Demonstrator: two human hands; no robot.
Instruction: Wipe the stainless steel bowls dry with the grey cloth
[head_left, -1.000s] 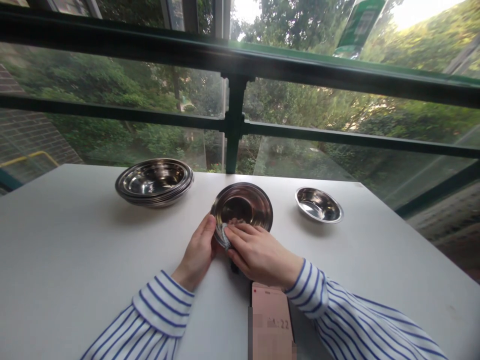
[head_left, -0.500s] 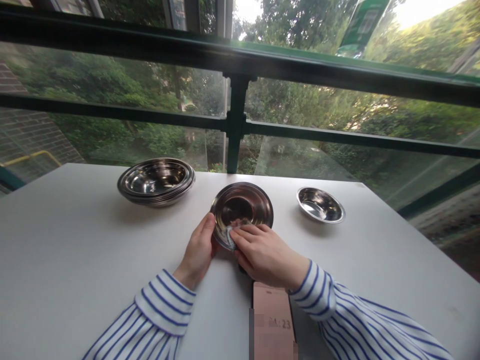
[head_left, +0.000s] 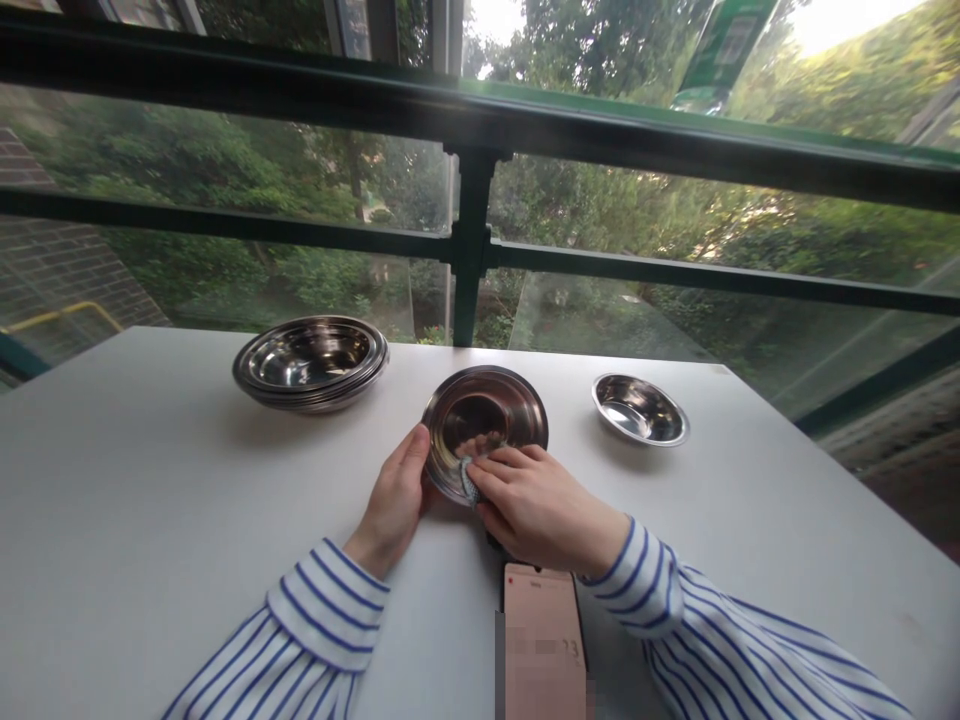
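left hand (head_left: 391, 503) gripping steel bowl (head_left: 484, 412), right hand (head_left: 544, 508) closed on cloth (head_left: 469, 482), cloth mostly hidden

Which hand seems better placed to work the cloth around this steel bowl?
Probably the right hand: it presses a grey cloth against the steel bowl, while the left hand only grips the bowl's edge.

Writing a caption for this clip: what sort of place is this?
Probably a glazed balcony on an upper floor: a white table stands against glass panels in green metal railings, with treetops beyond.

Held bowl (head_left: 474, 422) between stack (head_left: 310, 364), lone bowl (head_left: 640, 410)
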